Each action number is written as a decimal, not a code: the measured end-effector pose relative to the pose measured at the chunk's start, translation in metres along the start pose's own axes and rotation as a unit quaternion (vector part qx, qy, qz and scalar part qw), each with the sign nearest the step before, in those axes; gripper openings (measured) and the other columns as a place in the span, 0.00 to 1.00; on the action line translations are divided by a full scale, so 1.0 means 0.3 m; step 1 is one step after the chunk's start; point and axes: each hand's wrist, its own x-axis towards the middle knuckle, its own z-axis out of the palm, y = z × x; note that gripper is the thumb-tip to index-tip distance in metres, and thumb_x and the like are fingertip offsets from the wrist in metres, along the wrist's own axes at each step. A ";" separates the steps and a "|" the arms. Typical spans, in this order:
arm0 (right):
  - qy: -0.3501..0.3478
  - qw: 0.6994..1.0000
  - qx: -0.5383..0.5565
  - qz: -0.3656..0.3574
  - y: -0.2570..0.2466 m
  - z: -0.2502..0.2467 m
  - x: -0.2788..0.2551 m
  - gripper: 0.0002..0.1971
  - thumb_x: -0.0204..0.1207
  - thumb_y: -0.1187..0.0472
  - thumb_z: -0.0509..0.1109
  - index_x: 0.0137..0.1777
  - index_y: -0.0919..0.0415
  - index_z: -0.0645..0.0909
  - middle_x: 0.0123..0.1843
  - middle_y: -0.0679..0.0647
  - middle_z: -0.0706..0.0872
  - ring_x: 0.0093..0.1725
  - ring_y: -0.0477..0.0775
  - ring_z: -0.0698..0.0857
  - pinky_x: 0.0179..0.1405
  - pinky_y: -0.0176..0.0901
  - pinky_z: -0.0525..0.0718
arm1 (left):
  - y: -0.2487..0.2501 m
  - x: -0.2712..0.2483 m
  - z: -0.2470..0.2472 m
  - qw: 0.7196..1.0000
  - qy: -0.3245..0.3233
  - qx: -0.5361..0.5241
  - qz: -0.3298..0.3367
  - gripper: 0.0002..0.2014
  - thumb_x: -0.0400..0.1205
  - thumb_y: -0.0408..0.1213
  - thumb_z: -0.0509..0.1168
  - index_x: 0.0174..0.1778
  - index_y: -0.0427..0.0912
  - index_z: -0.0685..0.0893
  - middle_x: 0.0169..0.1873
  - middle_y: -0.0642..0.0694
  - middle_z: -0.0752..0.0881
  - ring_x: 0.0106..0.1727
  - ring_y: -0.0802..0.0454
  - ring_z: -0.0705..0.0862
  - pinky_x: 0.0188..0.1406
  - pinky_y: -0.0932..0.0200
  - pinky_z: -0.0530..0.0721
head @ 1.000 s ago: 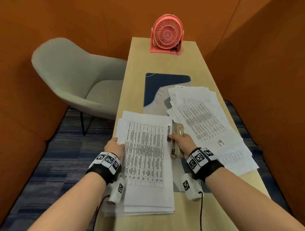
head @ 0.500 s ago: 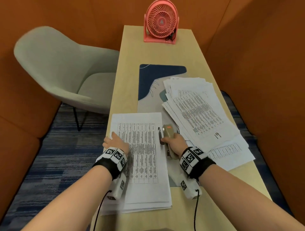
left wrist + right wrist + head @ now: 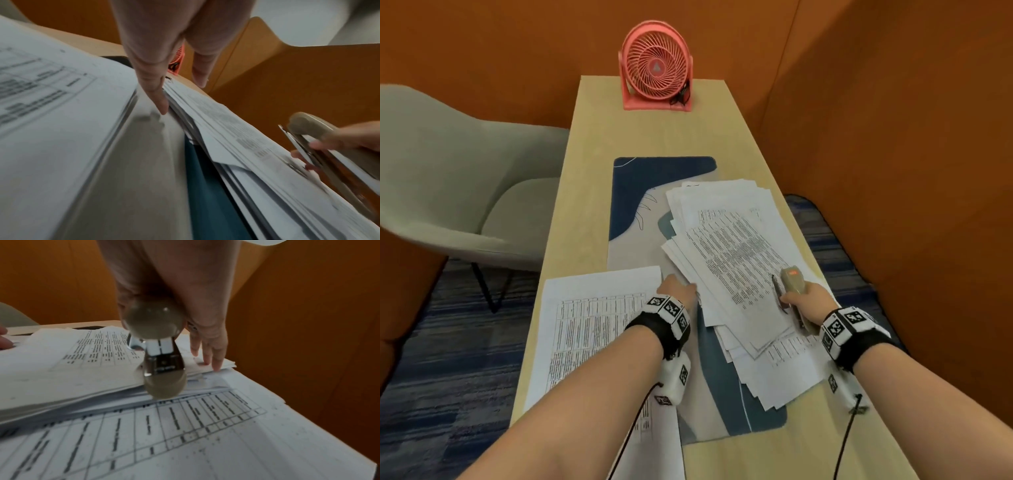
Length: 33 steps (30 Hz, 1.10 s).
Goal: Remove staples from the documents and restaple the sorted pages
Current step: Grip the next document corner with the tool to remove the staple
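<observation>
A loose, fanned pile of printed pages [image 3: 732, 246] lies on the right half of the table. A squared stack of table-printed pages [image 3: 592, 329] lies at the left front. My left hand [image 3: 681, 287] reaches across to the loose pile's left edge, and its straight fingers [image 3: 156, 91] touch the sheet edges [image 3: 205, 120]. My right hand [image 3: 799, 301] grips a beige stapler [image 3: 792, 275] over the pile's right side. In the right wrist view the stapler [image 3: 162, 353] points down at the pages, and the free fingers [image 3: 213, 363] rest on the paper.
A blue and grey desk mat [image 3: 633, 192] lies under the papers. A pink desk fan [image 3: 655, 65] stands at the table's far end. A grey chair [image 3: 465, 192] sits left of the table [image 3: 654, 133]. Orange walls close in behind and on the right.
My left hand left the squared stack and moved right to the loose pile's edge. My right hand carried the stapler right, from between the stacks to over the loose pile.
</observation>
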 end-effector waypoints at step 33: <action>-0.080 0.959 0.196 -0.189 -0.191 0.003 -0.179 0.08 0.76 0.70 0.69 0.45 0.55 0.76 0.36 0.51 0.83 0.32 0.47 0.84 0.27 0.34 0.80 | -0.165 -0.207 -0.233 0.966 0.159 -0.171 0.111 0.42 0.74 0.26 0.72 0.79 0.41 0.55 0.63 0.42 0.77 0.68 0.45 0.74 0.68 0.53 0.70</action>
